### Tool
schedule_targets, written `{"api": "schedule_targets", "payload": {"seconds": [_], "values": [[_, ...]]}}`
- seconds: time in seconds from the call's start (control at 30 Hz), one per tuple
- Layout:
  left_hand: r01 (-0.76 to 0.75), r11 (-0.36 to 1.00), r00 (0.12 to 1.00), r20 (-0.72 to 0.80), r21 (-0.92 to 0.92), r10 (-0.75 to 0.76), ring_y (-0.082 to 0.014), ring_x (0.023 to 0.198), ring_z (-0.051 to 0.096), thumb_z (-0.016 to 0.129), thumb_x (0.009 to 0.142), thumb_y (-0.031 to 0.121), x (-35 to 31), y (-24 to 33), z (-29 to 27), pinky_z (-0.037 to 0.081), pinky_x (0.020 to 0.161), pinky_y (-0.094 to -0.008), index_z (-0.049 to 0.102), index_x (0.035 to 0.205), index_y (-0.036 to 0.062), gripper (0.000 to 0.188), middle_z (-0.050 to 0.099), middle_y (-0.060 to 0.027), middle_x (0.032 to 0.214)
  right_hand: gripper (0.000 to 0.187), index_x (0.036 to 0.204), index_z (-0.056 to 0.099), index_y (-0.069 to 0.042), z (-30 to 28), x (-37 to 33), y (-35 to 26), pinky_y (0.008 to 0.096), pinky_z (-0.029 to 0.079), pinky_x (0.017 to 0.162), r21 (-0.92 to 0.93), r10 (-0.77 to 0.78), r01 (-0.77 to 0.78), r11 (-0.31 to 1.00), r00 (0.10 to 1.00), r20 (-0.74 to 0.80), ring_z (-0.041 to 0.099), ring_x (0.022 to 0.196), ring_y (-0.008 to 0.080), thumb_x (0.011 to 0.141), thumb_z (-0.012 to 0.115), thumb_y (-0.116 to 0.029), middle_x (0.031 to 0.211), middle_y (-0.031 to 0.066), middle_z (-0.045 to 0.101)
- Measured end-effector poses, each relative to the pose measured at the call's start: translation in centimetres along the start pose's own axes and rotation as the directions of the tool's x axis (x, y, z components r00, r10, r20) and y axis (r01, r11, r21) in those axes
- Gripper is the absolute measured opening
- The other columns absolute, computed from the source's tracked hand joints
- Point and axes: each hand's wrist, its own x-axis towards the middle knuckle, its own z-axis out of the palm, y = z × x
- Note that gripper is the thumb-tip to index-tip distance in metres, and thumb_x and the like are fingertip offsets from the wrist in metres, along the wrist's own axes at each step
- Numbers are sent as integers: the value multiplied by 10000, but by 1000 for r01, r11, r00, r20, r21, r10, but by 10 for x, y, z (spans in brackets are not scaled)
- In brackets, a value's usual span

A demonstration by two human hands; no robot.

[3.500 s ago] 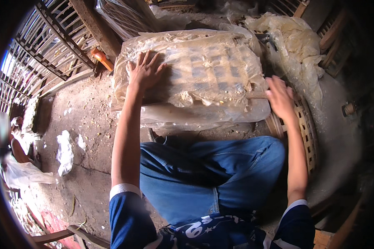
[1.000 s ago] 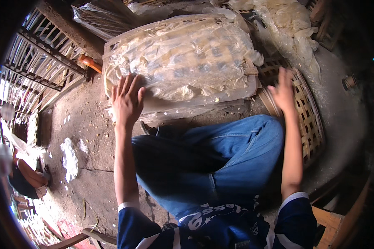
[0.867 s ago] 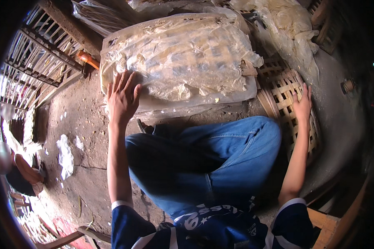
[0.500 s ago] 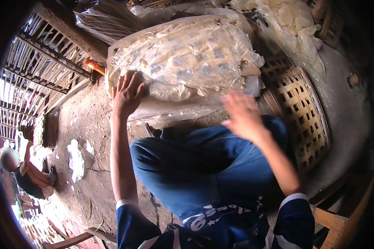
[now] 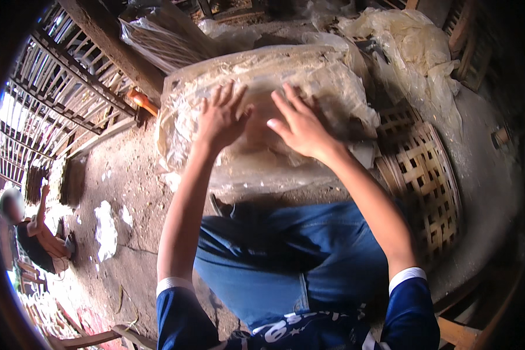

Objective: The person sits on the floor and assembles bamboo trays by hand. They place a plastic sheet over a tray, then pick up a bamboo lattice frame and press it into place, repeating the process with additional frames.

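In front of my crossed legs lies a broad, low block wrapped in a wrinkled, yellowish clear plastic sheet (image 5: 184, 125). What is under the sheet cannot be made out. My left hand (image 5: 221, 119) is flat over its left-middle part, fingers spread and pointing away from me. A short way to its right, my right hand (image 5: 302, 125) is over the sheet too, palm down, with its fingers stretched out. Neither hand holds anything. Between and around the hands the plastic is blurred, so how firmly they press on it cannot be told.
Woven bamboo baskets or trays (image 5: 431, 186) stand at the right. More crumpled plastic (image 5: 414, 52) lies far right. An orange-handled tool (image 5: 143, 102) rests beside the wooden post (image 5: 114, 41). A bagged bundle of sticks (image 5: 166, 41) lies behind. Another person (image 5: 38, 233) squats far left.
My left hand has moved right, from the block's left edge toward its middle. My right hand has come forward and left from above my knee onto the plastic.
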Motion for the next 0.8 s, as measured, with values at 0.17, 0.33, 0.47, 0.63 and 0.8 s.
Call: {"api": "schedule_targets", "payload": {"seconds": [0.17,0.33,0.47,0.63,0.8], "values": [[-23,1000,999,31,-2,23,-386,1531,290,452,1028,562,-13,-37,25,167,1233,-635,396,1588,192,674,355,-160,1646,782,1659,57,-218,-42,49,42,480,-42,1283,-596,373,-170,784,898,235,-46,1594,233,1055,365,-609,1730,23,-33],[-33,999,999,-1,-28,33,-400,1544,257,453,1024,533,4,-11,30,135,1249,-618,379,1598,182,676,327,-173,1658,872,1606,274,-2,-165,28,215,480,222,1259,-498,668,-750,435,639,-380,220,1553,410,1037,406,-650,1661,313,189],[-8,1000,1000,8,5,8,-399,1545,259,462,1019,539,-9,-23,28,128,1246,-626,369,1605,190,688,331,-163,1659,718,1564,362,-8,-106,72,117,478,261,1244,-428,239,-280,859,960,-149,308,1526,382,1075,439,-528,1661,256,258],[6,1000,999,47,-2,-6,-373,1553,249,460,1019,569,-7,-27,30,129,1249,-612,360,1612,230,690,325,-127,1669,684,1647,159,-183,-15,94,1,467,-1,1289,-495,182,21,869,915,359,-46,1591,223,1082,340,-524,1722,63,-5],[27,996,996,79,85,-33,-337,1561,246,432,1040,553,-13,-23,19,149,1258,-569,335,1623,260,660,294,-104,1686,756,1644,186,-126,-93,70,104,466,38,1292,-514,525,-402,758,844,115,8,1599,224,1068,282,-606,1731,96,55]]}}
